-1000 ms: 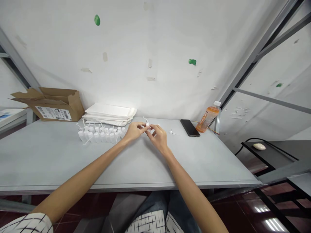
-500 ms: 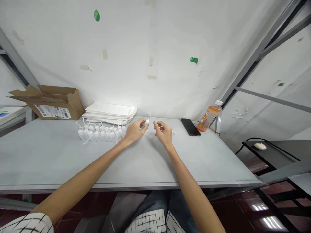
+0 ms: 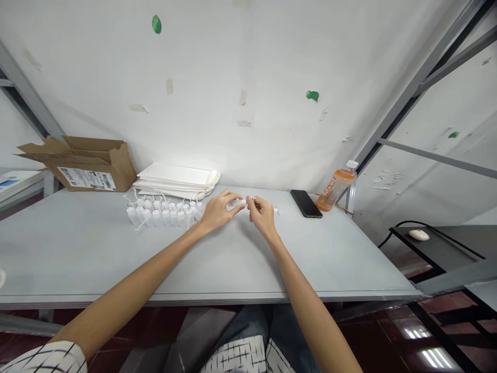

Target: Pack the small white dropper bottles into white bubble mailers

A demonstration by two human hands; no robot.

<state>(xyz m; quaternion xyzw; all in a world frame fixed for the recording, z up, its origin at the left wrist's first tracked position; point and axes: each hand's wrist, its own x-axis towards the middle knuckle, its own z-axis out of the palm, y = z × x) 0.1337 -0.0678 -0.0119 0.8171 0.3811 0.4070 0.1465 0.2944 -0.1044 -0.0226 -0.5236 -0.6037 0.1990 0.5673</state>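
My left hand [image 3: 218,209] pinches a small white plastic bottle [image 3: 236,203], held sideways just above the grey table [image 3: 116,259]. My right hand [image 3: 263,215] meets it from the right, fingertips closed on the bottle's cap end. Left of my hands stand several small white bottles with thin tubes [image 3: 163,214], in rows. A loose white cap piece [image 3: 276,211] lies on the table just right of my right hand.
A stack of white sheets [image 3: 176,178] lies behind the bottles by the wall. An open cardboard box [image 3: 87,163] sits at the far left. A black phone [image 3: 306,203] and an orange drink bottle [image 3: 336,186] are at the right rear. A side desk holds a white mouse [image 3: 418,234].
My right hand drew away from the bottle half a second ago, then came back and closed on its end. My left hand kept hold of the bottle throughout.
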